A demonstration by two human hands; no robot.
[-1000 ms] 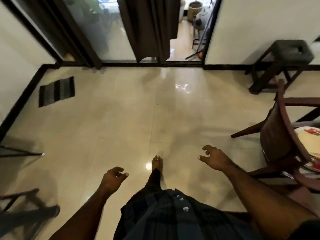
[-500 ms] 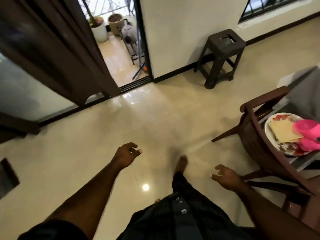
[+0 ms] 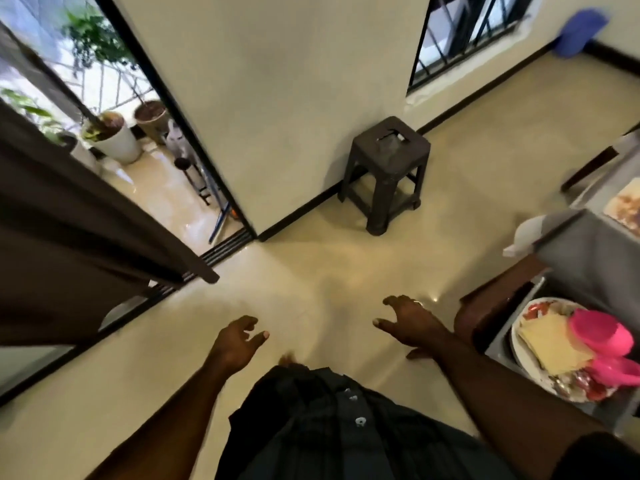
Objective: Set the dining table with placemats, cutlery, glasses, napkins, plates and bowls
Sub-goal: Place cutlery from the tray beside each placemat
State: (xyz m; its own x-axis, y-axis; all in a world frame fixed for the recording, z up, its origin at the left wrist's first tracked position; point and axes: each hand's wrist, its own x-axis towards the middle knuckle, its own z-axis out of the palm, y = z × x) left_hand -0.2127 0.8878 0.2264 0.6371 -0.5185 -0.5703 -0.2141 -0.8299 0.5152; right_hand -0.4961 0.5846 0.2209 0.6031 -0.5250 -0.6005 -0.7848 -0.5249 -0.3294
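Both hands, the left hand and right hand, are loose and hold nothing, so this looks like walking to the bench, where the plate and pink bowls wait; next, reach for them.

View swung right, stool nearer centre, plate with pink bowls closer, both hands raised forward.
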